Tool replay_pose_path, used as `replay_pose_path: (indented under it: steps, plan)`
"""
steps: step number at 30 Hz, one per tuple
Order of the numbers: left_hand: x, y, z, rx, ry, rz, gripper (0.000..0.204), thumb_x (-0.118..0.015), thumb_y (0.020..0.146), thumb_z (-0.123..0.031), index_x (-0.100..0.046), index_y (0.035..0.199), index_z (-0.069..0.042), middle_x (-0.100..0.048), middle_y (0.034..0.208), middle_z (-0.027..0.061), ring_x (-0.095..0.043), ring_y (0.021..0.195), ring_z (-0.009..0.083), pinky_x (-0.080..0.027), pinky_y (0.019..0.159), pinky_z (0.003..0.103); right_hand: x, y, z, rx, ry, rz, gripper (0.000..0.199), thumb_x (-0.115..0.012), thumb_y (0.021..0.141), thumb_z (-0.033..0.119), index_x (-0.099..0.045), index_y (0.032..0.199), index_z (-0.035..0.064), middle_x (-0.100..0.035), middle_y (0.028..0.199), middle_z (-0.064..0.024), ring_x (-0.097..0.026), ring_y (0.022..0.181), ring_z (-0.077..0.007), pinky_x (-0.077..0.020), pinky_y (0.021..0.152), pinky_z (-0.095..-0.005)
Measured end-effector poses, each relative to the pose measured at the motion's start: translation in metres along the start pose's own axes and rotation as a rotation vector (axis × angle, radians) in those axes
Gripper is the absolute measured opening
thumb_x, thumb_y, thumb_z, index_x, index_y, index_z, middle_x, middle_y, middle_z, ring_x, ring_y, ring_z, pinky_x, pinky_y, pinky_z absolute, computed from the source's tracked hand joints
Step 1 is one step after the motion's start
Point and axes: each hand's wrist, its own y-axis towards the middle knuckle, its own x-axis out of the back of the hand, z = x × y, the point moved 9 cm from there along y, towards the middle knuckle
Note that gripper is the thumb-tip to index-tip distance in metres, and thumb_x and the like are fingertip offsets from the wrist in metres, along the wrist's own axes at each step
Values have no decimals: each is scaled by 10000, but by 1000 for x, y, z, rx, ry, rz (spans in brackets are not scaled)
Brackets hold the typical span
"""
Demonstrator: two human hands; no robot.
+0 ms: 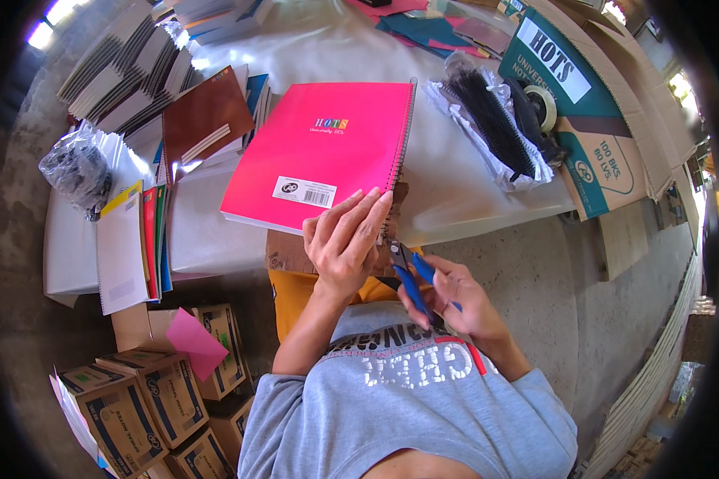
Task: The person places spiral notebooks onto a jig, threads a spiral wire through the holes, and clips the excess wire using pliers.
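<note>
A bright pink spiral notebook lies in front of me, its black coil running along the right edge. My left hand rests flat on its lower right corner, fingers stretched out beside the coil. In my right hand are pliers with blue handles, gripped with the handles somewhat apart. The pliers' jaws are at the lower end of the coil; what lies between them is too small to make out. Beneath the notebook's near edge shows a brown wooden block.
On the white-covered table are stacked notebooks, a brown notebook and a plastic-wrapped bundle to the left. Black coils, a tape roll and a green-and-brown carton stand right. Boxes sit below left.
</note>
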Motion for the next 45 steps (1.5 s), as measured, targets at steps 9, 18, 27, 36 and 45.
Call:
replay_pose_path:
  steps: [9,18,27,36,45]
  plan:
    - [71,28,31,63,-50,-329,281,-600,712,15,-672,978,-42,-687,928,78,-662,841,196,-445,703,270,46,3,0,166,-155,-310,573,-551,896,307,-366,1364,34,-527,1105,-67,-505,1002,-138,-393,896,-287]
    - [311,-59,241,430,-418,-1311,311,-613,865,-71,-514,1159,-58,-610,925,77,-604,829,147,-532,689,264,160,93,33,231,-1326,-604,531,-549,889,376,-425,1343,130,-471,1246,-111,-453,1129,-261,-348,962,-367]
    - [395,-226,401,1452,1109,-183,548,-703,771,-334,-504,1236,-121,-568,1133,178,-510,1063,362,-407,907,446,162,178,19,-136,-1641,-616,501,-510,876,468,-443,1318,243,-348,1375,-131,-313,1279,-330,-246,938,-631]
    - [242,-44,353,541,727,-152,452,-639,817,-365,-616,1086,-2,-614,1080,180,-556,1047,306,-442,887,383,16,367,46,-83,-701,-41,545,-581,862,387,-441,1288,79,-543,1119,-112,-534,940,-200,-453,826,-399]
    - [88,-23,384,1023,322,371,702,-410,836,-662,-489,1299,-140,-460,1354,17,-200,1365,330,-198,974,681,-4,471,-45,-309,-684,-194,444,-525,904,318,-460,1198,-8,-563,1137,-163,-574,988,-285,-480,798,-470]
